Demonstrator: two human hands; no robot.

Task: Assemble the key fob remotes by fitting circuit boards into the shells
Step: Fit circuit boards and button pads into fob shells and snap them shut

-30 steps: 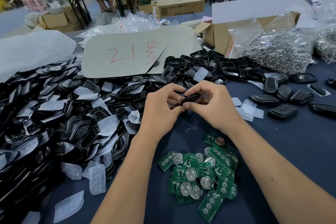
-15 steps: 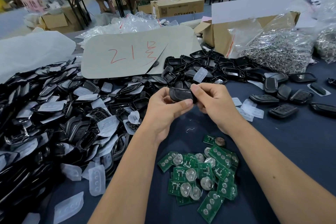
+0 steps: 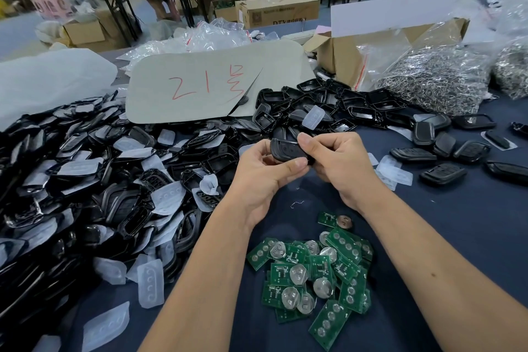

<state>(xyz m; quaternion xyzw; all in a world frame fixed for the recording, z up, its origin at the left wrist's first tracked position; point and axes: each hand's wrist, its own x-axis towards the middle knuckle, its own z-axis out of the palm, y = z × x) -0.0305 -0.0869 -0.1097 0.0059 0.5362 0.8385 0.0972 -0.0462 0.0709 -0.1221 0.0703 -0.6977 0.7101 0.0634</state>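
Now, line by line:

Held piece: a glossy black plastic key fob shell (image 3: 288, 151) sits raised above the counter, between both hands and just in front of the far heap of shells.
Left hand: the left hand (image 3: 265, 177) grips the shell from below — thumb pressed along its near edge, fingers curled up behind it.
Right hand: the right hand (image 3: 340, 166) pinches the shell's right end, a fingertip on its top edge and the other fingers curled under.
Circuit boards: a loose pile of small green circuit boards with round silver coin cells (image 3: 311, 274) lies on the counter between the two forearms, near the wrists.
Empty shells: a wide heap of black plastic shell halves mixed with translucent white rubber button pads (image 3: 94, 180) covers the left side.
Finished fobs: several closed black key fobs (image 3: 443, 173) lie at the right, well apart from the boards.
Counter: a dark blue cloth-covered counter (image 3: 457, 237) carries it all.
Behind: a grey cardboard sheet marked in red (image 3: 211, 86) rests on the heap — and a clear plastic bag of metal key rings (image 3: 428, 80) sits at the far right.
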